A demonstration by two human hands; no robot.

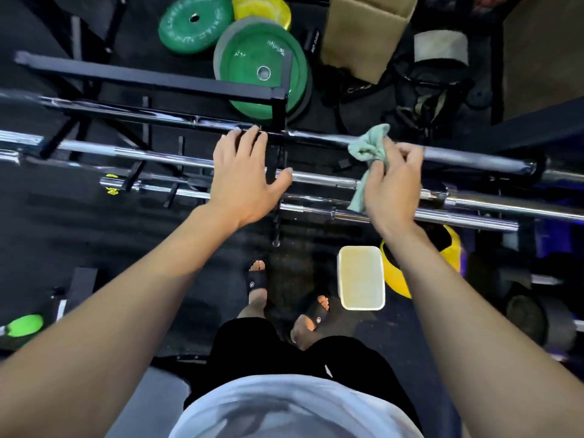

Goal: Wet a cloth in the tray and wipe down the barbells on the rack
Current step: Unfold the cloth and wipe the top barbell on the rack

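At the far left, the ends of several barbells (177, 153) are seen lying across the black rack (151, 78), stacked in stepped rows that run from left to right across the view. Behind the rack, green weight plates (262, 71) and a yellow plate (262, 9) are leaned together on the dark floor (94, 235).

Near the middle, the left hand (243, 178) is laid flat, its fingers straight and spread, with the fingertips resting on the upper dark bar just beside the rack's upright post; nothing is grasped by it.

Further right, a pale green cloth (368, 150) is bunched and gripped by the right hand (395, 181), whose fingers are curled round it. The cloth's upper part is pressed on the upper bar, and a loose tail hangs down over the chrome bars below.

Lower down, just right of the person's sandalled feet, a white rectangular tray (361, 277) is set on the floor, with a yellowish inside. It is touched at its right side by a yellow object (455, 251), which is partly hidden behind the right forearm.
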